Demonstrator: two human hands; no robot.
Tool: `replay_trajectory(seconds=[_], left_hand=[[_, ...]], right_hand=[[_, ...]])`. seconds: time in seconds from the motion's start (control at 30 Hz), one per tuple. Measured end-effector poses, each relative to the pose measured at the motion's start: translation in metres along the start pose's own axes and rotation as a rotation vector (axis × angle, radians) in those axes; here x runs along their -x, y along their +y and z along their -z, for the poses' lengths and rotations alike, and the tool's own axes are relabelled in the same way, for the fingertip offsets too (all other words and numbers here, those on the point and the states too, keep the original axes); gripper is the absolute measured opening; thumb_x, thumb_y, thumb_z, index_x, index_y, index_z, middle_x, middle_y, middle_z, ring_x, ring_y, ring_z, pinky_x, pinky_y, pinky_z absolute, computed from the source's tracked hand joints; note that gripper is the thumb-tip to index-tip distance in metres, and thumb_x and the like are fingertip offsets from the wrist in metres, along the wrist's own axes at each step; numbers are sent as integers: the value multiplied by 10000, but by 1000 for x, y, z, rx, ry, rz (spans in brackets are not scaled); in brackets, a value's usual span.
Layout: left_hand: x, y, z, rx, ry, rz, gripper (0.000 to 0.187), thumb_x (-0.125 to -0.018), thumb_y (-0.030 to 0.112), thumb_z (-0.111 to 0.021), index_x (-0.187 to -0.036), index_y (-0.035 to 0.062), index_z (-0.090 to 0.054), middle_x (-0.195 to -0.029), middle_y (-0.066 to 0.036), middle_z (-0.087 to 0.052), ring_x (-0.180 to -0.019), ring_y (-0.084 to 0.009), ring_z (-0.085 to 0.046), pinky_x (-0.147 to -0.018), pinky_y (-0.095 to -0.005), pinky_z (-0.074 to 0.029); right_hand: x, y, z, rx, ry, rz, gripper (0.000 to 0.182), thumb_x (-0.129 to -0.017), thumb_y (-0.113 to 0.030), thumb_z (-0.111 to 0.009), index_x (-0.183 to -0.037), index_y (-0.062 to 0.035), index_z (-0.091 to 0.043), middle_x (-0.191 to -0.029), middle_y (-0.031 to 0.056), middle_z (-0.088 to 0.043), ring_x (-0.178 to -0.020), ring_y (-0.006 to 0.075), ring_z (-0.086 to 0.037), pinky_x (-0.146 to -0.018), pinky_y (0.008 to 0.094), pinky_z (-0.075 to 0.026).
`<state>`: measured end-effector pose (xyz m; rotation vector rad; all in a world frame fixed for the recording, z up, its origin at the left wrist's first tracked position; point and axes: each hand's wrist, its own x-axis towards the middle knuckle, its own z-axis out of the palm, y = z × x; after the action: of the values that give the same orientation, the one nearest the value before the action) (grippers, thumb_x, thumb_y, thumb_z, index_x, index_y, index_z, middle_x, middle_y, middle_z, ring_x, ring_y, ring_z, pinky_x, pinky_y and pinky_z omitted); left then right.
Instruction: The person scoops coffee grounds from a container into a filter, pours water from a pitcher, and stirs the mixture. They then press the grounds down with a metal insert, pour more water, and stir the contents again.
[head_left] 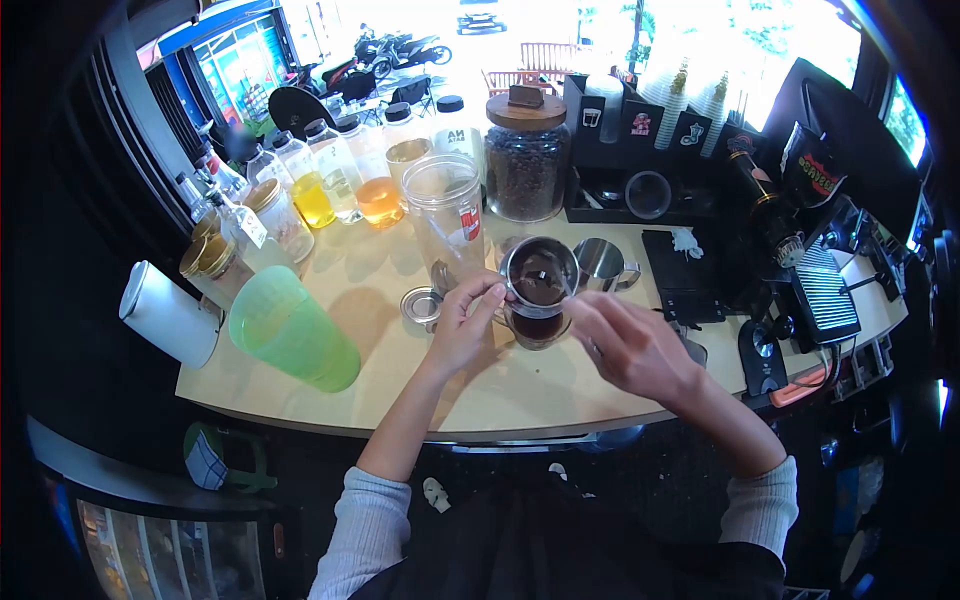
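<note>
A clear glass cup point(540, 272) of dark brown liquid stands near the middle of the counter. My left hand point(465, 320) is closed on the cup's left side, thumb and fingers pinched by its rim. Over the right edge of the cup, my right hand point(635, 345) is closed with its fingers together. Whatever it grips is too small or hidden to make out. Behind the cup, to the right, sits a steel pitcher point(597, 264). A round metal lid or strainer point(420, 304) lies left of my left hand, near a tall clear plastic jug point(440, 210).
A green plastic pitcher point(290, 330) and a white canister point(165, 312) occupy the left side. Several bottles point(312, 190) line the back, beside a wood-lidded jar of coffee beans point(525, 160). A black cup organizer point(640, 150) and a coffee machine point(820, 290) stand rightward.
</note>
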<state>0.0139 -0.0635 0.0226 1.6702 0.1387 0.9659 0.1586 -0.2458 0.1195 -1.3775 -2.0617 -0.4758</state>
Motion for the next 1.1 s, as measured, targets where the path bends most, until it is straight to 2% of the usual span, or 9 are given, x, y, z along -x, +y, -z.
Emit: replay_trajectory(seconds=[0.07, 0.27, 0.4, 0.63, 0.77, 0.87, 0.93, 1.03, 1.1], left_hand=[[-1, 0, 0, -4, -6, 5, 206, -968, 171, -512, -933, -13, -598, -869, -36, -575, -854, -102, -548, -809, -253, -426], [1, 3, 6, 86, -71, 6, 194, -972, 152, -498, -981, -21, -585, -919, -39, -562, -892, -97, -535, -826, -248, -415], [-4, -1, 10, 94, -63, 14, 197, -977, 152, -488, -999, -19, -584, -924, -33, -551, -885, -98, -526, -816, -245, -411], [-8, 2, 17, 87, -110, 40, 206, -983, 169, -479, -998, -15, -570, -897, -19, -527, -866, -90, -494, -801, -244, -408], [-14, 4, 20, 67, -157, 42, 216, -983, 182, -476, -994, -13, -569, -889, -18, -528, -858, -94, -489, -796, -248, -407], [-15, 4, 19, 31, -194, 33, 220, -982, 190, -476, -987, -11, -568, -885, -21, -529, -853, -100, -488, -788, -253, -405], [-19, 6, 17, 41, -203, 25, 211, -988, 208, -461, -925, 22, -539, -858, 8, -473, -744, -73, -392, -690, -222, -344], [-22, 4, 22, 69, -232, 41, 220, -980, 192, -479, -974, -9, -567, -880, -24, -524, -841, -107, -481, -780, -263, -402], [-23, 8, 23, 55, -251, 45, 218, -981, 188, -476, -979, -8, -569, -880, -25, -525, -845, -108, -484, -783, -262, -402]], right_hand=[[8, -1, -5, -76, -31, 29, 393, -787, -5, -656, -1153, -2, -511, -970, 138, -600, -796, 291, -633, -630, 348, -531], [12, 6, 4, 95, -4, 48, 394, -783, -53, -649, -1146, 6, -505, -1013, 112, -565, -834, 247, -603, -702, 355, -509], [15, 1, 0, -47, -74, 102, 473, -738, -26, -662, -1186, -5, -511, -991, 105, -582, -834, 252, -607, -699, 353, -511], [16, 12, 9, -27, -53, 70, 507, -711, 19, -655, -1201, -30, -532, -1012, 116, -600, -847, 277, -624, -707, 375, -525], [16, 8, 16, -168, -119, 63, 481, -717, 36, -647, -1184, -28, -551, -1014, 118, -600, -867, 274, -627, -726, 366, -532], [19, 14, 17, -119, -56, 11, 449, -739, 36, -649, -1173, -48, -568, -1013, 110, -607, -856, 269, -636, -711, 362, -541], [20, 11, 18, -205, -61, -85, 383, -772, 30, -651, -1138, -73, -604, -1029, 108, -616, -864, 275, -650, -703, 351, -553], [22, 5, 21, -308, -119, -126, 328, -789, 23, -658, -1105, -60, -625, -1038, 114, -618, -873, 278, -652, -719, 350, -553], [20, 8, 21, -304, -65, -147, 300, -797, 13, -663, -1088, -52, -628, -1032, 114, -618, -874, 278, -651, -723, 349, -550]])
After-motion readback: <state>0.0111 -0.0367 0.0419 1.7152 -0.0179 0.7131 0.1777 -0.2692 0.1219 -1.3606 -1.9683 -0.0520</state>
